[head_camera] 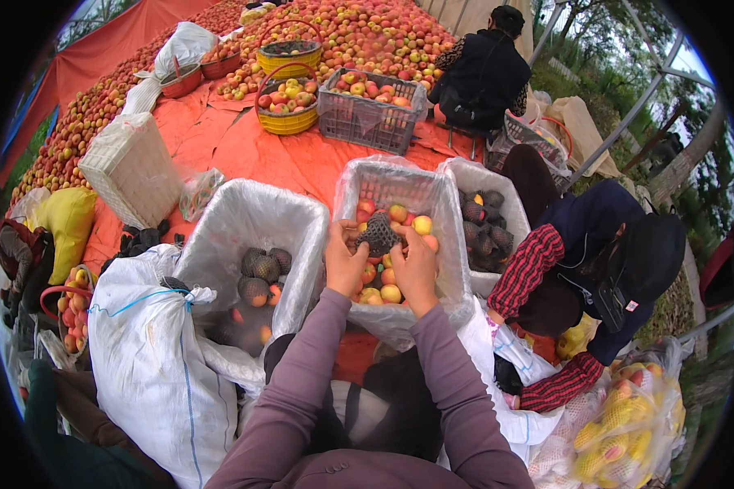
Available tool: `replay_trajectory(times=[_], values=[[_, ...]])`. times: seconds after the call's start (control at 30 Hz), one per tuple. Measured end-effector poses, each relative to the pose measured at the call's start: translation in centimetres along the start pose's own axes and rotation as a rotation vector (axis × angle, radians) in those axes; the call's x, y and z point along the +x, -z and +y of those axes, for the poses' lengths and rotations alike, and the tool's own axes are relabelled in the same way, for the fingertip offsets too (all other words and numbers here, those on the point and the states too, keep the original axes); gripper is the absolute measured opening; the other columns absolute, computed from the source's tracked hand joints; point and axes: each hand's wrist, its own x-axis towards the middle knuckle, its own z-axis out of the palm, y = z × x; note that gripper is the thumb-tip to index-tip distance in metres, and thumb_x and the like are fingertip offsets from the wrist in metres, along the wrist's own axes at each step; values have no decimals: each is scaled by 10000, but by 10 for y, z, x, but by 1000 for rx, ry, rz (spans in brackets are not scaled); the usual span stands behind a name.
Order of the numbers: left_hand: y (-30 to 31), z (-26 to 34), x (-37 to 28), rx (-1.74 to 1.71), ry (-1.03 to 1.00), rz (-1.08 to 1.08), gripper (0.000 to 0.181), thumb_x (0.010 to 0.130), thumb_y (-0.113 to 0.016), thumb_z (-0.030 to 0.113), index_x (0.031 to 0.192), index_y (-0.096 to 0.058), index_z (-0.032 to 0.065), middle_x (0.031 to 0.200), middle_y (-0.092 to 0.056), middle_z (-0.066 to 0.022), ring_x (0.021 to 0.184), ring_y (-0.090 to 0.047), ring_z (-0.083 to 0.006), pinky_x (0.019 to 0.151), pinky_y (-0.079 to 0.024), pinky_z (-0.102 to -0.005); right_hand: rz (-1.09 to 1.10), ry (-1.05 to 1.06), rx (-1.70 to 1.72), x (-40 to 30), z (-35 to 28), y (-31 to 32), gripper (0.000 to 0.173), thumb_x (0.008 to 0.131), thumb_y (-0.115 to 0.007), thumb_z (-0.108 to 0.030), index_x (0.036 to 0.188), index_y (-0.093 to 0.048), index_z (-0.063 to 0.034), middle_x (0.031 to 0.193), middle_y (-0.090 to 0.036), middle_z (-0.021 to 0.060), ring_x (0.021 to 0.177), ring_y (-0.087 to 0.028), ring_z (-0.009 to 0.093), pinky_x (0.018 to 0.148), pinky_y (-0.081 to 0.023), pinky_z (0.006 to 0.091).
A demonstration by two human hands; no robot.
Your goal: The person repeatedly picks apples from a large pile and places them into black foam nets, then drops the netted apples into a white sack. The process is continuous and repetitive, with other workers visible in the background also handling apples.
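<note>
Between my left hand [347, 259] and my right hand [415, 264] a dark foam net sleeve [378, 235] is spread, gripped at its two sides. Whether an apple sits inside it is hidden. Both hands are above a plastic-lined crate [454, 269] of loose red and yellow apples [391, 293]. To the left, a second lined crate [306, 214] holds several apples in dark net sleeves [265, 268]. Behind and right of the middle crate, a third lined crate [506, 202] contains more netted apples [486, 229].
A white woven sack [153, 373] stands close at my left. Near my right, a person in checked sleeves [529, 269] bends over white sacking. Beyond are an upended white crate [131, 171], a yellow apple basket [289, 119], a grey crate [367, 125] and a large apple heap [367, 30].
</note>
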Motion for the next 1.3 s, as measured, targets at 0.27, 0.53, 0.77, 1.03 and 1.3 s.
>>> replay_trajectory(times=[0.27, 0.53, 0.77, 1.03, 1.3], values=[[39, 18, 18, 423, -138, 231, 348, 608, -571, -76, 916, -446, 28, 755, -514, -134, 699, -557, -315, 632, -434, -384, -194, 420, -365, -10, -26, -10, 363, 691, -568, -35, 1029, -573, -166, 804, -543, 79, 669, -595, 232, 521, -463, 347], [24, 8, 14, 668, -275, 119, 274, 610, -597, -28, 827, -458, 62, 788, -532, -121, 744, -551, -345, 624, -430, -396, -662, -346, 224, -4, 9, -30, 256, 813, -533, -84, 1069, -517, -96, 669, -536, 53, 502, -524, 157, 418, -412, 289], [-4, 14, 2, 544, -297, -30, 248, 653, -589, -42, 859, -472, 34, 741, -499, -104, 646, -539, -235, 586, -426, -318, -263, -573, 1587, 33, 20, -1, 163, 848, -518, -44, 1010, -519, -58, 1027, -565, 75, 946, -539, 151, 863, -417, 285], [-9, 21, 7, -109, -23, 5, 174, 838, -584, 97, 976, -516, 17, 819, -562, -37, 717, -547, -108, 625, -440, -233, -495, -107, -96, 47, 130, -20, 467, 738, -622, -154, 1139, -431, -9, 1080, -537, 194, 1016, -540, 309, 816, -454, 350], [3, 14, 15, -478, 336, 35, 104, 891, -514, 143, 922, -546, 49, 756, -565, -5, 659, -511, -56, 597, -400, -197, -1251, 503, -993, -77, 307, -79, 206, 846, -457, -241, 935, -629, -170, 897, -638, -1, 855, -622, 185, 770, -419, 391]])
